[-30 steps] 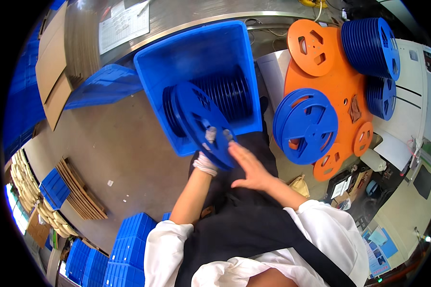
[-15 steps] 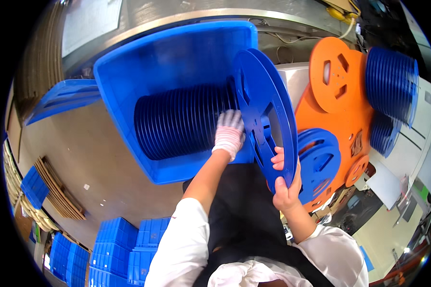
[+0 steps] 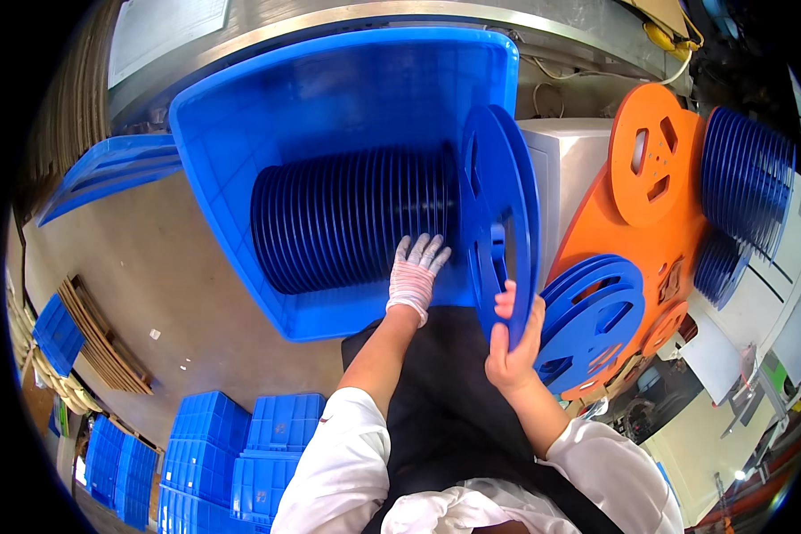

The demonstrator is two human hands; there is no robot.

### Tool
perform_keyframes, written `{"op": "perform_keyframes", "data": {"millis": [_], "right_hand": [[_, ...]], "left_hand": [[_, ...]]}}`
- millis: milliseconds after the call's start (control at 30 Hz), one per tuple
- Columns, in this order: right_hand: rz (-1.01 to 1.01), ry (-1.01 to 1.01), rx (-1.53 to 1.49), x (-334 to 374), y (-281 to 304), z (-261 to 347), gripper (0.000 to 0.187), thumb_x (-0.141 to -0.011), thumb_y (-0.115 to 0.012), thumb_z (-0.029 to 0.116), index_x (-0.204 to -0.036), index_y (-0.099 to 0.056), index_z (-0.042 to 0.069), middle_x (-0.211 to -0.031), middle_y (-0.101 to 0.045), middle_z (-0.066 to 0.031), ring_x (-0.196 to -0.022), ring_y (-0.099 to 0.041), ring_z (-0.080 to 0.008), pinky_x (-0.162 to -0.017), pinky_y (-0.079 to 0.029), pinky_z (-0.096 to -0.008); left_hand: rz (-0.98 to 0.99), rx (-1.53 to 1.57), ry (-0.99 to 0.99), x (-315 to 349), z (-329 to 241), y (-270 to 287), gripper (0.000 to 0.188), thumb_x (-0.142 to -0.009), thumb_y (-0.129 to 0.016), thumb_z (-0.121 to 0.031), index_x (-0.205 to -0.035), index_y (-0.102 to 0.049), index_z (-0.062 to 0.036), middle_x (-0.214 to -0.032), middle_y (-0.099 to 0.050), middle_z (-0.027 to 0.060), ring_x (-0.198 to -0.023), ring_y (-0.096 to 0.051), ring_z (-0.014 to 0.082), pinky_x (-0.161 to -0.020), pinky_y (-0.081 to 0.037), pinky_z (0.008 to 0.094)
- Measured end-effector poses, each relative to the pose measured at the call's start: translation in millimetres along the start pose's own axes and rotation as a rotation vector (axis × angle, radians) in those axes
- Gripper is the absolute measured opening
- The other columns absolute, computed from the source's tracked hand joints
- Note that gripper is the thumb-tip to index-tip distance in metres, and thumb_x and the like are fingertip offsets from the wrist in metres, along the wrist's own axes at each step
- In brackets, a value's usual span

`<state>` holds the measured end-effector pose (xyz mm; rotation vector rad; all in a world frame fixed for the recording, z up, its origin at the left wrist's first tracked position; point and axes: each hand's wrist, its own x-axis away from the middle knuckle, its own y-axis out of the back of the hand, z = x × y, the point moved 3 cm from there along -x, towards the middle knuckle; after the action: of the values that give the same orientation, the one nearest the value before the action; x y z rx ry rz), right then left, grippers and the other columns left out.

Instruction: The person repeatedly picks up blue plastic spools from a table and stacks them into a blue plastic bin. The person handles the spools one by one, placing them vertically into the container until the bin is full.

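Note:
A row of dark blue reels (image 3: 347, 222) stands on edge, packed side by side, in a large blue bin (image 3: 329, 102). My left hand (image 3: 416, 272), in a pale glove with a pink cuff, rests with fingers spread against the near right part of that row. My bare right hand (image 3: 514, 347) grips another blue reel (image 3: 518, 200) by its lower rim, thumb on the near side. This reel is upright with its slotted face toward the row, at the bin's right end. Whether it touches the last reel is hard to tell.
To the right, an orange round-ended table (image 3: 578, 222) bears loose blue reel discs (image 3: 610, 325), an orange disc (image 3: 643, 169) and blue reel stacks (image 3: 748, 178). A metal bench (image 3: 374, 20) runs behind the bin. Blue crates (image 3: 206, 436) and flattened cardboard (image 3: 107, 338) lie left.
My left hand has drawn back from beside the held reel, and its fingers are now spread on the row. The held reel has shifted slightly left relative to the bin. My view has shifted too.

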<state>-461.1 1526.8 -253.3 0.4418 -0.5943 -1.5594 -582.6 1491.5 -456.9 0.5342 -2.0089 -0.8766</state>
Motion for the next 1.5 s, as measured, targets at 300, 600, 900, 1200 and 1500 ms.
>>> {"op": "perform_keyframes", "data": {"millis": [300,600,900,1200,1500], "right_hand": [[0.082,-0.294,0.184,29.7,-54.0,-71.8,0.063,-0.086,-0.064,0.011,-0.140,-0.035,-0.003,-0.139,-0.040,-0.0228,-0.129,-0.039,-0.0408,-0.108,-0.031,-0.0472],[0.182,0.027,0.627,-36.7,-144.3,-130.4,0.087,-0.087,-0.064,0.036,-0.151,-0.017,0.000,-0.158,-0.012,-0.0232,-0.146,-0.007,-0.0427,-0.117,-0.009,-0.0527],[0.272,0.116,0.642,-19.6,-179.1,-163.9,0.078,-0.088,-0.059,0.041,-0.150,-0.026,0.004,-0.158,-0.018,-0.0172,-0.148,-0.008,-0.0361,-0.117,-0.006,-0.0531],[0.334,0.103,0.650,4.7,-170.2,-149.4,0.075,-0.089,-0.063,0.033,-0.152,-0.026,0.017,-0.158,-0.018,-0.0150,-0.146,-0.014,-0.0382,-0.115,-0.012,-0.0576],[0.258,0.055,0.694,141.5,11.1,-35.4,0.083,-0.079,-0.073,0.026,-0.148,-0.030,0.005,-0.155,-0.024,-0.0203,-0.145,-0.016,-0.0415,-0.114,-0.011,-0.0578]], "left_hand": [[-0.040,0.104,0.016,8.6,-0.7,8.4,0.069,-0.081,-0.062,-0.023,-0.145,-0.037,-0.0158,-0.154,-0.030,0.0072,-0.144,-0.025,0.0256,-0.119,-0.011,0.0485],[-0.552,-0.033,0.774,87.1,167.2,-0.1,0.061,-0.088,-0.057,-0.028,-0.140,-0.041,-0.0021,-0.146,-0.032,0.0298,-0.136,-0.025,0.0484,-0.114,-0.017,0.0573],[-0.668,-0.015,0.918,83.0,188.3,-33.9,0.065,-0.087,-0.058,-0.033,-0.141,-0.039,-0.0031,-0.145,-0.030,0.0331,-0.134,-0.025,0.0514,-0.111,-0.016,0.0636],[-0.617,0.152,0.878,122.8,176.4,-31.5,0.066,-0.090,-0.055,-0.034,-0.145,-0.034,-0.0023,-0.149,-0.025,0.0320,-0.138,-0.021,0.0490,-0.113,-0.018,0.0573],[-0.245,0.337,0.732,242.0,113.3,-42.4,0.066,-0.090,-0.056,-0.031,-0.145,-0.034,-0.0040,-0.151,-0.025,0.0280,-0.140,-0.021,0.0456,-0.114,-0.020,0.0526]]}}
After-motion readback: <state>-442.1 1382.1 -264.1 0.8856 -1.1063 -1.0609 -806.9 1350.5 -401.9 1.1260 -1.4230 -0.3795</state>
